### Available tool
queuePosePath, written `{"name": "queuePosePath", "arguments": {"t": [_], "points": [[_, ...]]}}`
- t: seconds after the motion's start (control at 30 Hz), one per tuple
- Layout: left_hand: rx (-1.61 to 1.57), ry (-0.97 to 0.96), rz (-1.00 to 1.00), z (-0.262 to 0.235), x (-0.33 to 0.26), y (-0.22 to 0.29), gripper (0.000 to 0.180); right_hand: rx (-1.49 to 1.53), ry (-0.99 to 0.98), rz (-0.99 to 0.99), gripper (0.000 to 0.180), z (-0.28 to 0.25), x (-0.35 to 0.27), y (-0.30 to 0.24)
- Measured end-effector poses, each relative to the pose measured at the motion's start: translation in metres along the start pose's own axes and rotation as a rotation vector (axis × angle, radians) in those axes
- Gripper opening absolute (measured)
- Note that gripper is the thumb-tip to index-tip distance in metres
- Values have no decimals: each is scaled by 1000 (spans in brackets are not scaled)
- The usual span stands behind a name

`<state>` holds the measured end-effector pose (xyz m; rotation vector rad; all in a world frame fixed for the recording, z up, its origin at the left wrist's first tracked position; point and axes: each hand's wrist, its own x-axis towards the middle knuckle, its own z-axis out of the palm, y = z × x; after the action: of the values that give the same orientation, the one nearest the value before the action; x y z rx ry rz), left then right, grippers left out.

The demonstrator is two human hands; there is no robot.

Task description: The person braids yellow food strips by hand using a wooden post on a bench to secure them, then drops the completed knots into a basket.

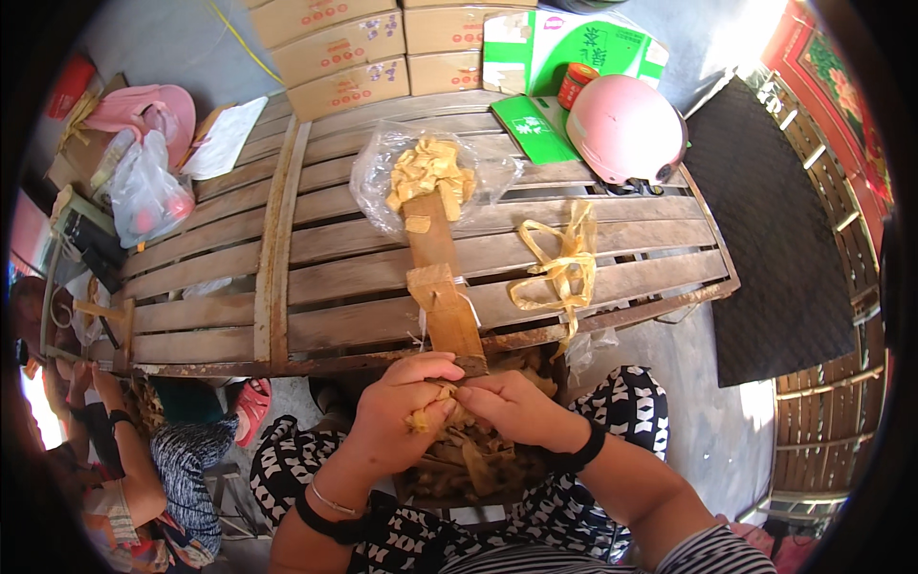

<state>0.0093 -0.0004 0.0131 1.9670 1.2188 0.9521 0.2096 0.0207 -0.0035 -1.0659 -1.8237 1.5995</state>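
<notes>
My left hand (pixel 404 407) is closed around a crumpled yellowish-tan strip (pixel 432 409), its kind unclear. Fingers of my right hand (pixel 521 409) pinch the same piece from the other side. Both hands meet at the near end of a narrow wooden board (pixel 451 330), which juts over the table edge and carries a small raised wooden block (pixel 430 277). Beneath my hands, a box between my knees is filled with brownish, leaf-like strips (pixel 478 464). At the board's far end, folded yellow pieces (pixel 430 172) lie heaped on a clear plastic bag (pixel 368 182).
On the slatted table (pixel 344 249) lie yellow plastic ties (pixel 564 263), a pink helmet (pixel 626 129), a red can (pixel 577 84) and green cardboard (pixel 535 129). Cartons (pixel 344 57) stand behind. A plastic bag (pixel 148 191) sits left, where another person's arm (pixel 134 450) shows.
</notes>
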Motion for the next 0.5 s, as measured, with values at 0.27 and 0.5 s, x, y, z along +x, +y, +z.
{"name": "queuePosePath", "arguments": {"t": [0.27,0.5], "points": [[-837,324,-259,-16,-3,9,21,684,-307,299,48,-18,-10,-11],[-1002,135,-518,-6,-4,-17,15,532,-124,335,39,-18,-3,-11]]}}
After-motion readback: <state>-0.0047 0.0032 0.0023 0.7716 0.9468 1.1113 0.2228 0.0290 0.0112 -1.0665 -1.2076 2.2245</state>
